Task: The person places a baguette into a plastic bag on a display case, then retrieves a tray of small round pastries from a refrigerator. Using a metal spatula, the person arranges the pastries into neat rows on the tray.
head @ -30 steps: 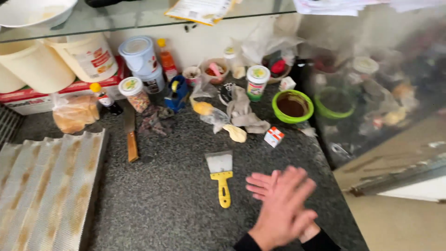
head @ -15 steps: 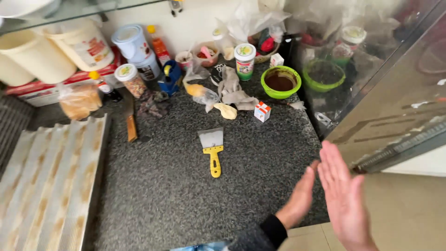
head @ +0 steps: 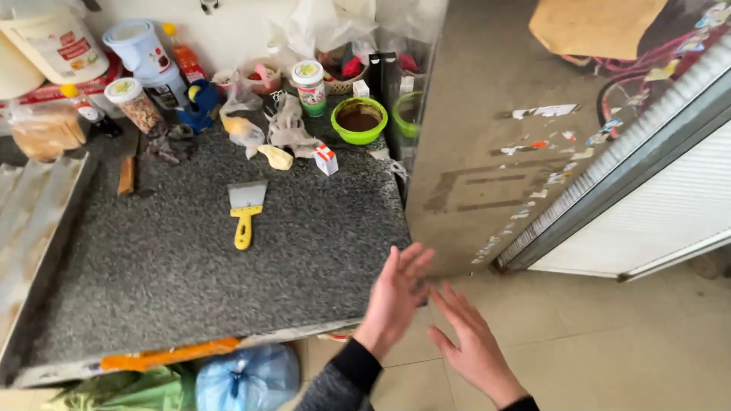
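Observation:
My left hand (head: 394, 299) and my right hand (head: 470, 342) hang side by side in the air off the front right corner of a dark speckled stone counter (head: 198, 266). Both are flat, fingers spread, holding nothing. They touch nothing; the left hand overlaps the counter's corner in view. A yellow-handled scraper (head: 245, 207) lies on the counter, well to the left of my hands and farther away. A small red and white carton (head: 326, 160) sits farther back.
At the counter's back are a green bowl (head: 359, 120) of brown paste, a small lidded cup (head: 308, 87), crumpled rags (head: 288, 129), jars, tubs and a bagged loaf (head: 46, 131). A corrugated metal tray (head: 30, 228) lies left. Blue and green bags (head: 247, 377) sit below. Tiled floor and a white shutter (head: 647, 205) are to the right.
My hands, pressed together over the counter a second ago, came apart and moved off its front right corner. The view swung right, showing the floor and the shutter.

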